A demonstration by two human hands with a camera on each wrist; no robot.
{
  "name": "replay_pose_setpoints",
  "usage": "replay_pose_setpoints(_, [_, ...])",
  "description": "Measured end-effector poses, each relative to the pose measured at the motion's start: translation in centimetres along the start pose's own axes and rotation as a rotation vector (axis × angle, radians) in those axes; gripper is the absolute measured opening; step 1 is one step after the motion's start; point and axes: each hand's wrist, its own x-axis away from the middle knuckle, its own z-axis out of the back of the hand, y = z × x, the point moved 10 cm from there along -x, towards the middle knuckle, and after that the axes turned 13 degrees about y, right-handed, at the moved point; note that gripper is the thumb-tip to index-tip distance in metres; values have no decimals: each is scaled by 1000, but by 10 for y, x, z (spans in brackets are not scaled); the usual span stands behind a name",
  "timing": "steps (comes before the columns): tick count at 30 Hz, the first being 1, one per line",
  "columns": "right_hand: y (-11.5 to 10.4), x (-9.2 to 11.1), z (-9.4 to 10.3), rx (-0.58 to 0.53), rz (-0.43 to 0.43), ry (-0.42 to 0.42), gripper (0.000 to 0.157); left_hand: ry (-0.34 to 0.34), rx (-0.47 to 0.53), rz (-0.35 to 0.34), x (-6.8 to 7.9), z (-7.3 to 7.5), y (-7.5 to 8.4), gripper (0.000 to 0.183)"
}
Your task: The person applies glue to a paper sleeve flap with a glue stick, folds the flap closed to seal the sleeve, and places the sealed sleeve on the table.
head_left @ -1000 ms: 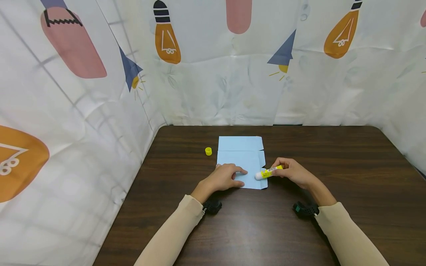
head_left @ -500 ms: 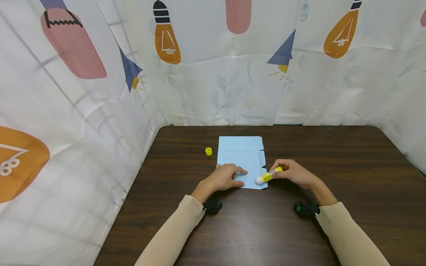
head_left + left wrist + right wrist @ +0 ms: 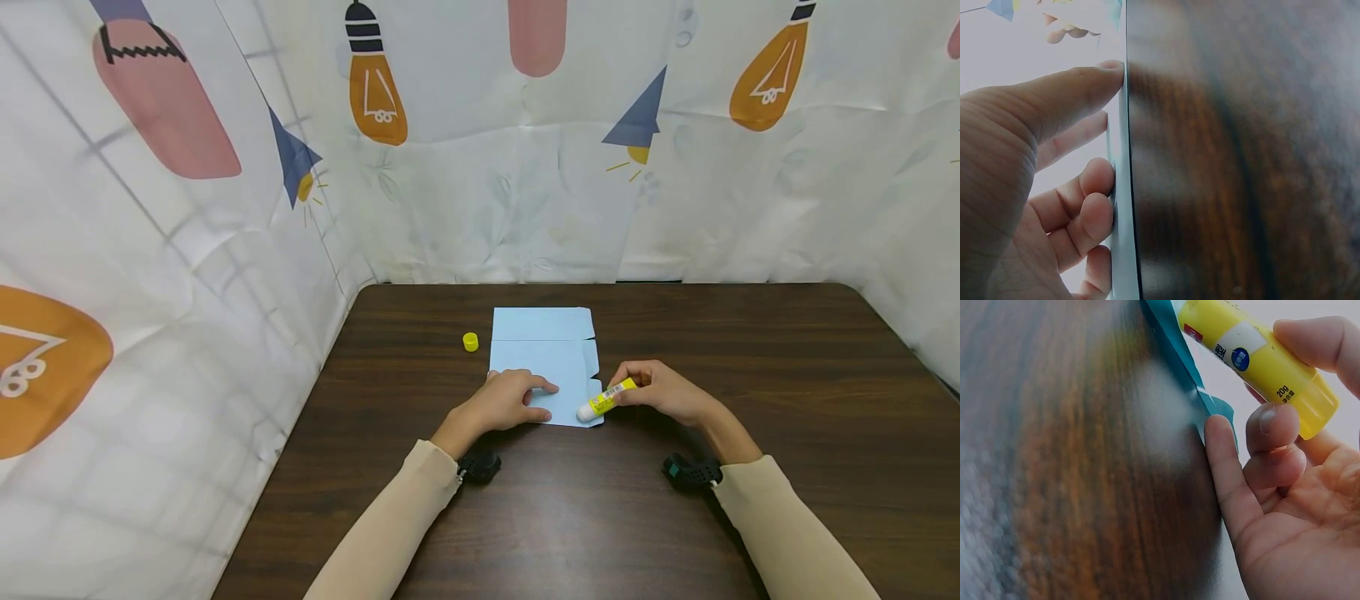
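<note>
A light blue sheet of card (image 3: 542, 352) with fold lines and small tabs along its right side lies flat on the table. My left hand (image 3: 504, 402) rests on its lower left part, fingertips and thumb pressing the surface, as the left wrist view (image 3: 1079, 200) also shows. A yellow glue stick (image 3: 609, 398) is pinched between thumb and fingers of my right hand (image 3: 660, 390). Its white tip meets the card near the lower right tab. In the right wrist view the glue stick (image 3: 1260, 359) is tilted, and the little finger touches the table.
A small yellow cap (image 3: 470, 342) stands on the dark wooden table (image 3: 750, 358), left of the card. A printed white curtain (image 3: 495, 200) hangs behind the table and along its left side. A black band (image 3: 480, 467) sits on each wrist.
The glue stick's tip has moved down along the card's right side, toward the lowest tab, and the stick is tilted more steeply. My left hand and the card have stayed in place.
</note>
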Motion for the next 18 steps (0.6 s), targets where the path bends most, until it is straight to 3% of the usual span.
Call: replay_pose_setpoints(18, [3,-2,2,-17,-7,25,20,-5,-15,-1,1,0,1,43])
